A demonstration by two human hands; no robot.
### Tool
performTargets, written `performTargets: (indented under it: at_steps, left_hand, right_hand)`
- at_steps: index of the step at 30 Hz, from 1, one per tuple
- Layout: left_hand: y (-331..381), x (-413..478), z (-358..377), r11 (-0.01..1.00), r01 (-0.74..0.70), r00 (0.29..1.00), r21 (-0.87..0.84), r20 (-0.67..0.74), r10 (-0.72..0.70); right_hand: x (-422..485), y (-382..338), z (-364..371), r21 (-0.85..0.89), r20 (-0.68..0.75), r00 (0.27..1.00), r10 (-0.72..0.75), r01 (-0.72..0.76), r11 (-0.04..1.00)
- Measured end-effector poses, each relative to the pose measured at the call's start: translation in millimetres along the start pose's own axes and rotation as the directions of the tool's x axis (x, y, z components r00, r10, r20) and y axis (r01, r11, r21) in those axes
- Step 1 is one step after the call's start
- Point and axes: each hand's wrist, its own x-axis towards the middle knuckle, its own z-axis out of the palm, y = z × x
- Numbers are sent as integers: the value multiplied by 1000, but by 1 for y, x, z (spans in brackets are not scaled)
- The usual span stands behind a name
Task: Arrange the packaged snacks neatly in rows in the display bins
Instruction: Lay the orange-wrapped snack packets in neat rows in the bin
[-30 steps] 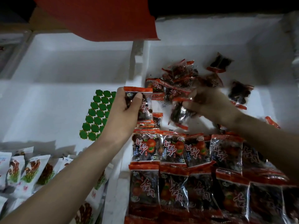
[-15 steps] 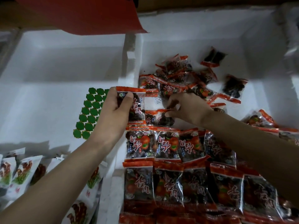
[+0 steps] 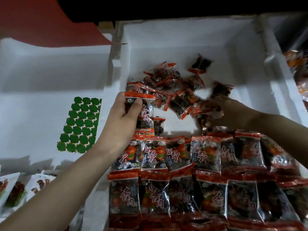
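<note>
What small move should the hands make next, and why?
Probably the left hand should lay its packet flat by the bin wall, just above the finished row. It holds the packet there, a second packet lies beside it, and bare floor to their right awaits packets from the loose pile, where the right hand is.

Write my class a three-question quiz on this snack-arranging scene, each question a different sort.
1. True or false: the left hand grips a red-topped packet.
2. The green sticker sheet lies: A in the packet bin; B in the bin left of it; C outside both.
3. Fill in: the loose pile lies at the packet bin's ____ end.
Key: 1 true; 2 B; 3 far.
</note>
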Motion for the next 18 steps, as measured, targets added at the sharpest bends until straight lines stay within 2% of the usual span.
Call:
performTargets:
  at_steps: [3, 7, 10, 14, 16, 18]
  left_hand:
    - [1, 0, 9, 1000, -1, 1000, -22, 10, 1]
    - [0, 2, 15, 1000, -8, 1000, -21, 19, 9]
    - [0, 4, 15, 999, -8, 1000, -37, 0, 8]
    - [0, 5, 16, 998, -22, 999, -61, -45, 19]
    - [0, 4, 16, 998, -20, 998, -57, -55, 17]
    - [1, 3, 16, 998, -10, 999, -62, -54, 7]
  right_hand:
    - [1, -3, 2, 59, 73, 996, 55, -59, 997]
    - [1, 0, -1, 96, 137, 991, 12, -25, 995]
    - [-1, 2, -13, 155, 35, 999, -8, 2, 988]
    - [3, -14, -19, 350, -210, 978, -19, 93, 932]
    - [8, -29, -13, 368, -231, 972, -41, 126, 921]
    - [14, -43, 0, 256, -162, 984, -76, 116, 960]
